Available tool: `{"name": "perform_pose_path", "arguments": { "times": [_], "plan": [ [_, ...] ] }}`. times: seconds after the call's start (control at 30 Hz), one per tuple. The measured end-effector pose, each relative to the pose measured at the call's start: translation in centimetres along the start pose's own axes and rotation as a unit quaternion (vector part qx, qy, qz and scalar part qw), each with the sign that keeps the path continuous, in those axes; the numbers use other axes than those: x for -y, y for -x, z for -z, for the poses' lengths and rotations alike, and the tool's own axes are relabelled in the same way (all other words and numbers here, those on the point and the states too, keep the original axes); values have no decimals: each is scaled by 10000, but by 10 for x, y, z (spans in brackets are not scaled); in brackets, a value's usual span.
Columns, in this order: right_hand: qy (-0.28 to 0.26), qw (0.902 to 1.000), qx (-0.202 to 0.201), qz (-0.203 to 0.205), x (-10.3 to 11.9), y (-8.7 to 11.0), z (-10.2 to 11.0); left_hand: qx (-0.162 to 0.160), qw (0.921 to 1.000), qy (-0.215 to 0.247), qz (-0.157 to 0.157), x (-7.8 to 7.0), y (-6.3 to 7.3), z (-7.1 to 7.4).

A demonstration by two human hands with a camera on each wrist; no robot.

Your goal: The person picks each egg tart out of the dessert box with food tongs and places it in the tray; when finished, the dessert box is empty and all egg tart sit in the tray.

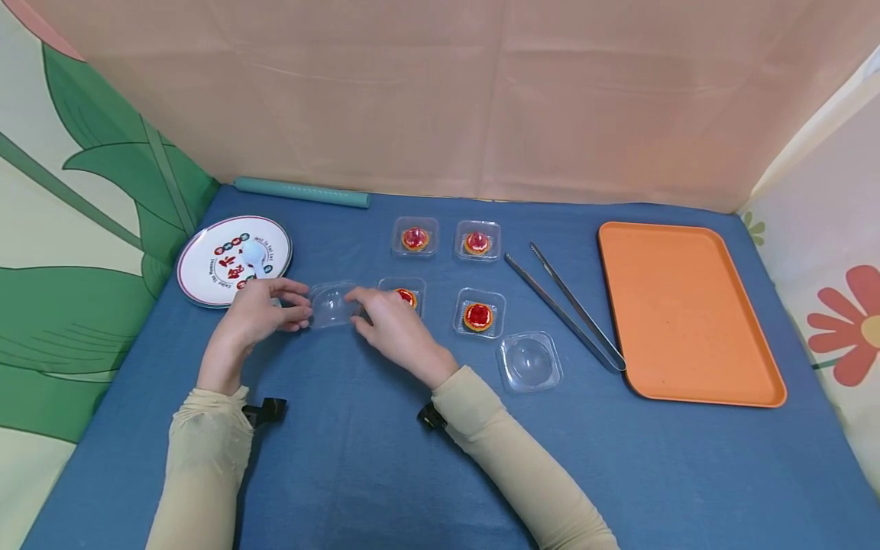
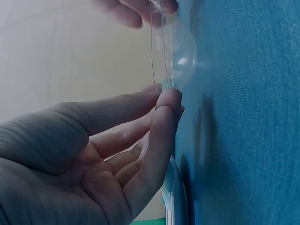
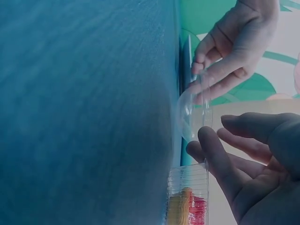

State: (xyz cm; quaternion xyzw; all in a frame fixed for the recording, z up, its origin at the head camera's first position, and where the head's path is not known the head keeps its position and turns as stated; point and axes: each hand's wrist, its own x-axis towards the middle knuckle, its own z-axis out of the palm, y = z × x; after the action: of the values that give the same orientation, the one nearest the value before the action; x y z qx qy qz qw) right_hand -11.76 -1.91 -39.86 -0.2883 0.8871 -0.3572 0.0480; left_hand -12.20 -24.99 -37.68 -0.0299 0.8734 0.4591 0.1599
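A clear plastic lid (image 1: 333, 305) with a round dome is held just above the blue cloth, its dome facing down. My left hand (image 1: 264, 311) pinches its left edge between thumb and fingers, which the left wrist view shows close up. At the opposite edge is my right hand (image 1: 399, 332), fingertips right at the rim and the thumb (image 3: 239, 123) spread apart from them. Under the right hand, partly hidden, stands a clear container (image 1: 418, 289) with a red-topped tart (image 1: 407, 296) in it.
Three more tart containers stand near: back left (image 1: 415, 250), back right (image 1: 477, 252), front right (image 1: 479, 328). A loose lid (image 1: 531, 362), metal tongs (image 1: 574, 313) and an orange tray (image 1: 694, 313) lie rightward. Plates (image 1: 199, 267) with a spoon (image 1: 254, 256) and a teal roll (image 1: 302, 192) are left.
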Motion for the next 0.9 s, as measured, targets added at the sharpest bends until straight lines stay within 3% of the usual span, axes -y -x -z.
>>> {"name": "perform_pose_path", "arguments": {
  "times": [0.23, 0.7, 0.9],
  "plan": [
    [231, 9996, -10, 150, 1, 1, 0, 6, 10000, -82, 3, 2, -1, 0],
    [100, 9998, -185, 67, 2, 4, 1, 168, 9998, 97, 74, -1, 1, 0],
    [176, 9988, -426, 184, 2, 5, 3, 141, 9999, 60, 33, 0, 1, 2]
  ]
}}
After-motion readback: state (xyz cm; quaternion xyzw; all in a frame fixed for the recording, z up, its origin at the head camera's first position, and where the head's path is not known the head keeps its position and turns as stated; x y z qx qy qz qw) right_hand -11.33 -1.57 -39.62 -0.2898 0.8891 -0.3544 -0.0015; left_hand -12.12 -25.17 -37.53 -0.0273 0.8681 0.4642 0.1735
